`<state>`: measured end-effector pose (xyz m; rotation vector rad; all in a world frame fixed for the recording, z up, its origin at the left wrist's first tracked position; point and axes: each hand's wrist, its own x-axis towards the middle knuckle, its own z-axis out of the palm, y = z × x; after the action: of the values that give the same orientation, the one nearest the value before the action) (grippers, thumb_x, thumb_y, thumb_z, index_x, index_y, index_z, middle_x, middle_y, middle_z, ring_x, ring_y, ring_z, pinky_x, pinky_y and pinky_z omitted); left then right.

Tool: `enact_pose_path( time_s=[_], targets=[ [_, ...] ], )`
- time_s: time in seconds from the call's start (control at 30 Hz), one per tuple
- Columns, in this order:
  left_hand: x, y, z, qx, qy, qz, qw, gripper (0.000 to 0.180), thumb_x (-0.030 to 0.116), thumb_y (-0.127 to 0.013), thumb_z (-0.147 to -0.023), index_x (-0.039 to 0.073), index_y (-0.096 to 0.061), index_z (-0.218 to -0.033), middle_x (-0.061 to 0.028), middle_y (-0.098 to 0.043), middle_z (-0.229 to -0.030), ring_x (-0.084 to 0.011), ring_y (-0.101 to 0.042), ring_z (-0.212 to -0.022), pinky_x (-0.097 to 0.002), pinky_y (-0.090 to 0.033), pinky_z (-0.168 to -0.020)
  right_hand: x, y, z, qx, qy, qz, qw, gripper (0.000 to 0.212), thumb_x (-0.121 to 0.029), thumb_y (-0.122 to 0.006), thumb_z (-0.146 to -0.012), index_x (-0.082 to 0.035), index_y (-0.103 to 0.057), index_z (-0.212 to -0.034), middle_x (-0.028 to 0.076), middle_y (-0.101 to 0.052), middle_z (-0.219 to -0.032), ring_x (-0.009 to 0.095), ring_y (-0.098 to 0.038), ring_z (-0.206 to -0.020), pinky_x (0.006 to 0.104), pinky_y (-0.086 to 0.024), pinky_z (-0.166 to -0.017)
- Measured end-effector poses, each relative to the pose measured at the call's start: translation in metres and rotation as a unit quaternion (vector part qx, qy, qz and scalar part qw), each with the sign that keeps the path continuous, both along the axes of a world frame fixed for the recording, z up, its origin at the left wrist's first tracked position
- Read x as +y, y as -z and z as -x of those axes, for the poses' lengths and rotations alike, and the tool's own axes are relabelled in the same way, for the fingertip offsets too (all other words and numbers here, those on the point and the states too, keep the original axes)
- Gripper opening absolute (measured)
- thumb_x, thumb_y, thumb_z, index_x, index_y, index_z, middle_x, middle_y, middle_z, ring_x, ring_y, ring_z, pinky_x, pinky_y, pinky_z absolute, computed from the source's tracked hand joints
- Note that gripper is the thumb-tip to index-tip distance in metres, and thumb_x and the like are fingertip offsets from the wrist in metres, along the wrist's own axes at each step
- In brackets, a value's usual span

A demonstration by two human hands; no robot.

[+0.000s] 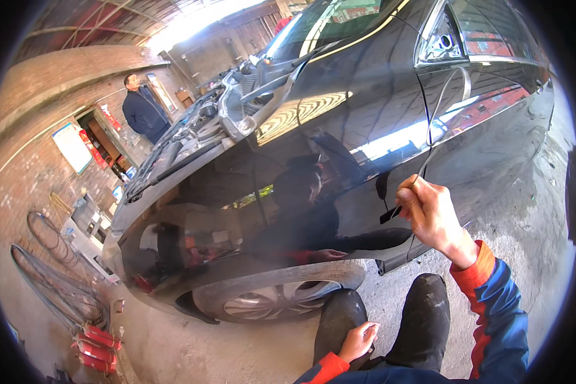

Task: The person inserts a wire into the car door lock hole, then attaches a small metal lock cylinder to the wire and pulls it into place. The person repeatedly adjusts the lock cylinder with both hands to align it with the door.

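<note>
Beside a black car, my right hand (429, 211) is closed in a pinch around a thin dark strip (424, 165). The strip rises along the gap between the front fender (262, 211) and the front door (493, 128), and a short flat black end (388, 216) shows beside my fingers. Whether the strip's upper part is real or a reflection in the paint is hard to tell. Low over my thigh, my left hand (360, 342) has its fingers curled closed, and their inner side is hidden. Below the fender stands the front wheel (281, 299), close to my knees.
The engine bay (205, 121) lies uncovered at the front. A person (144, 109) in dark clothes stands beyond it. Coiled hoses (57, 285) and red cylinders (97, 349) lie at the left near a brick wall (19, 153). Dusty concrete floor (512, 256) runs along the car.
</note>
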<state>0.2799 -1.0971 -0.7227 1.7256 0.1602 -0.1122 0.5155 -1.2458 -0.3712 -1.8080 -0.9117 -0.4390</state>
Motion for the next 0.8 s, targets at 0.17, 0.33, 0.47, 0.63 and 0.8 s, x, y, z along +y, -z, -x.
enact_pose_path(
  time_s=[0.17,0.33,0.47,0.63,0.8],
  targets=[
    [-0.004,0.011,-0.001,-0.074,-0.019,-0.002,0.997,0.030,0.028,-0.063,-0.112,0.003,-0.073,-0.127,-0.0048,-0.075,-0.086,-0.0080,-0.064,-0.062,-0.0285,-0.054,-0.053,-0.004,-0.015,-0.009,-0.062,-0.072,0.048,0.994,0.007,0.006,-0.057,-0.099,-0.001,-0.059,-0.096,0.013,-0.062,-0.075,0.030,-0.066,-0.063,0.0383,-0.054,-0.062],
    [0.000,0.007,0.000,-0.032,-0.006,-0.013,0.999,0.029,0.027,-0.063,-0.111,0.005,-0.074,-0.128,-0.0064,-0.078,-0.087,-0.0090,-0.067,-0.066,-0.0293,-0.056,-0.055,-0.013,-0.029,-0.017,-0.068,-0.107,0.064,0.990,0.007,0.004,-0.056,-0.100,-0.002,-0.059,-0.099,0.011,-0.063,-0.071,0.031,-0.068,-0.065,0.0394,-0.054,-0.065],
    [0.001,-0.006,0.000,-0.044,0.005,-0.038,0.998,0.025,0.021,-0.063,-0.111,0.003,-0.073,-0.125,-0.0081,-0.077,-0.083,-0.0134,-0.073,-0.067,-0.0307,-0.058,-0.054,-0.017,-0.044,-0.022,-0.060,-0.121,0.064,0.989,0.005,0.003,-0.056,-0.100,0.000,-0.059,-0.098,0.011,-0.064,-0.070,0.027,-0.069,-0.065,0.0378,-0.055,-0.066],
    [0.000,-0.014,0.000,0.009,0.004,0.010,1.000,0.023,0.018,-0.063,-0.110,0.003,-0.072,-0.125,-0.0070,-0.078,-0.086,-0.0114,-0.072,-0.068,-0.0295,-0.058,-0.053,-0.021,-0.065,-0.024,-0.056,-0.149,0.099,0.982,0.003,0.004,-0.058,-0.096,0.001,-0.059,-0.097,0.011,-0.064,-0.071,0.025,-0.068,-0.066,0.0370,-0.055,-0.065],
    [0.000,-0.008,-0.001,0.018,-0.002,0.015,1.000,0.022,0.017,-0.064,-0.110,0.003,-0.073,-0.124,-0.0068,-0.077,-0.085,-0.0112,-0.072,-0.066,-0.0294,-0.058,-0.052,-0.023,-0.079,-0.026,-0.094,-0.169,0.151,0.969,0.013,0.010,-0.050,-0.103,0.000,-0.057,-0.096,0.008,-0.066,-0.080,0.020,-0.072,-0.072,0.0324,-0.058,-0.069]
  ],
)
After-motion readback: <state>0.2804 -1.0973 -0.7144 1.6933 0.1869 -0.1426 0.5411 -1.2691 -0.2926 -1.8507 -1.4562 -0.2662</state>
